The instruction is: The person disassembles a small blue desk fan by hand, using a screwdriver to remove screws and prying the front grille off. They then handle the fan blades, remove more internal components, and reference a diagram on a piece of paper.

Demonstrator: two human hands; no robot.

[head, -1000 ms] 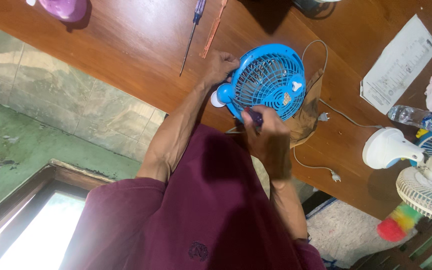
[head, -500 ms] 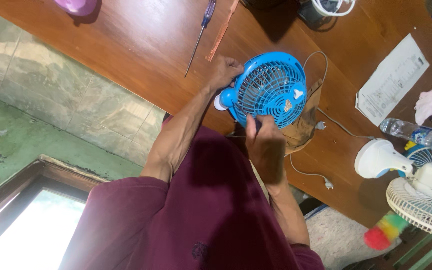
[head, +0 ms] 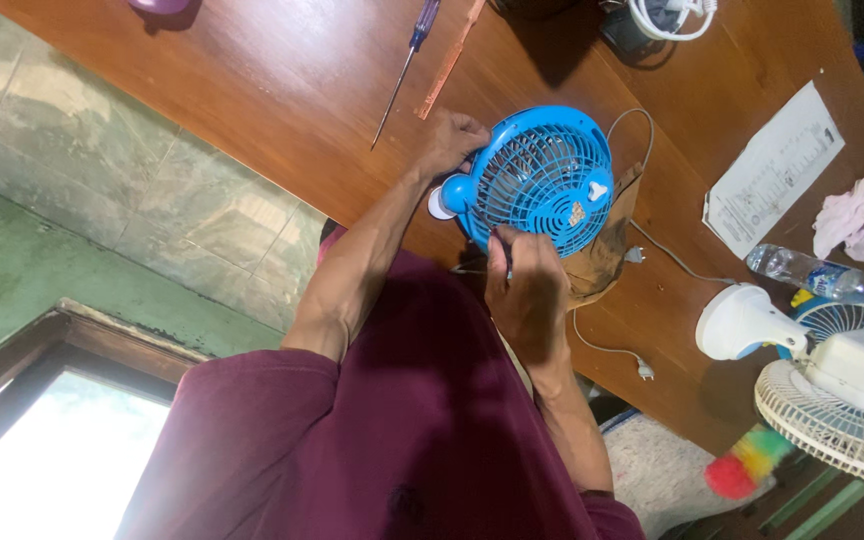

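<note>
A small blue table fan [head: 542,180] lies grille-up at the near edge of a brown wooden table [head: 282,90]. My left hand [head: 450,140] grips the fan's rim on its left side, beside the white knob of its base. Below it, my right hand [head: 524,290] is closed on a thin dark tool [head: 505,262] whose tip touches the lower edge of the grille. A crumpled brown paper bag [head: 607,255] lies under the fan. The fan's white cord and plug [head: 640,370] trail off to the right.
A purple-handled screwdriver [head: 410,60] and an orange strip [head: 452,55] lie behind the fan. To the right are a printed sheet [head: 772,170], a pink cloth [head: 862,215], a water bottle [head: 812,275], a white fan [head: 832,400] and a colourful duster [head: 747,460].
The view has shifted a little, so the fan sits slightly lower and more central. Both hands have stayed on the fan, the right one still working at the grille's lower edge.
</note>
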